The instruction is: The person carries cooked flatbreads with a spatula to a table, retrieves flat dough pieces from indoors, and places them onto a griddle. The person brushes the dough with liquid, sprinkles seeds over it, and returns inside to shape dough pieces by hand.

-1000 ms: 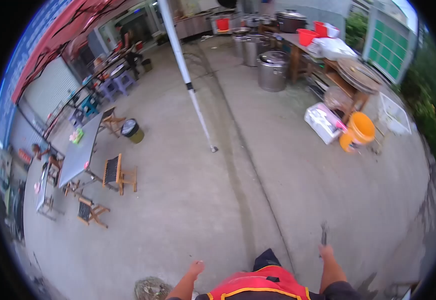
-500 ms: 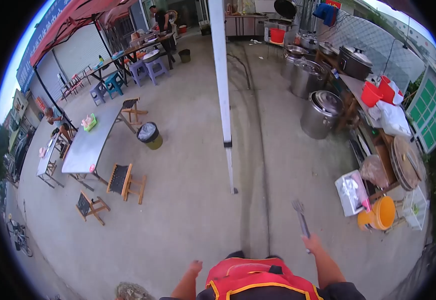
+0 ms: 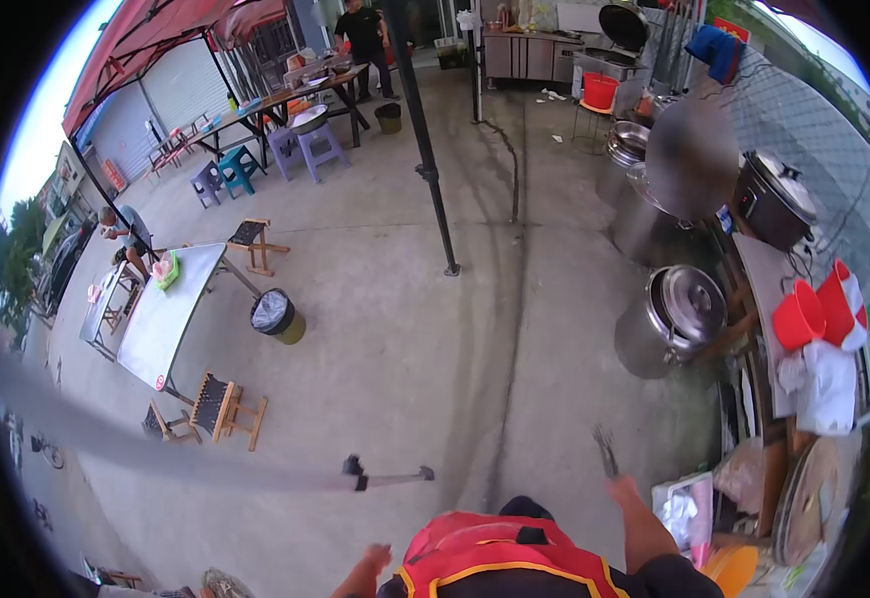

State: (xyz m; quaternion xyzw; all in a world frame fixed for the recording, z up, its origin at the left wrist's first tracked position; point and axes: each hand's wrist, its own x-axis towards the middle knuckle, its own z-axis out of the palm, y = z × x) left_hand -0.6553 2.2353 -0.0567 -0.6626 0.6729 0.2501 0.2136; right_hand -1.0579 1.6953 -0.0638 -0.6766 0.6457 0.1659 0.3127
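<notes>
the right hand (image 3: 622, 488) grips a metal tool (image 3: 607, 455) above the floor (image 3: 544, 399); its long axis points forward, slightly left, the tip blurred, the handle mostly hidden. whether the left hand (image 3: 379, 555) is open, i cannot tell.

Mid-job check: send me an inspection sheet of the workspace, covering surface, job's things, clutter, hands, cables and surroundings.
Surface: concrete floor, with a dark line running along it.
Job's things: pronged metal utensil, held above the floor.
Clutter: white scraps on the floor at the far end; folding stools and a lined bin near the metal table.
Hands: right hand grips the utensil; left hand shows nothing held.
Cables: a dark cord appears beside the black cooker; its run is unclear.
Surroundings: lidded steel pot to the right; person in black far off; red canopy at upper left; blurred pole close on the left.
</notes>
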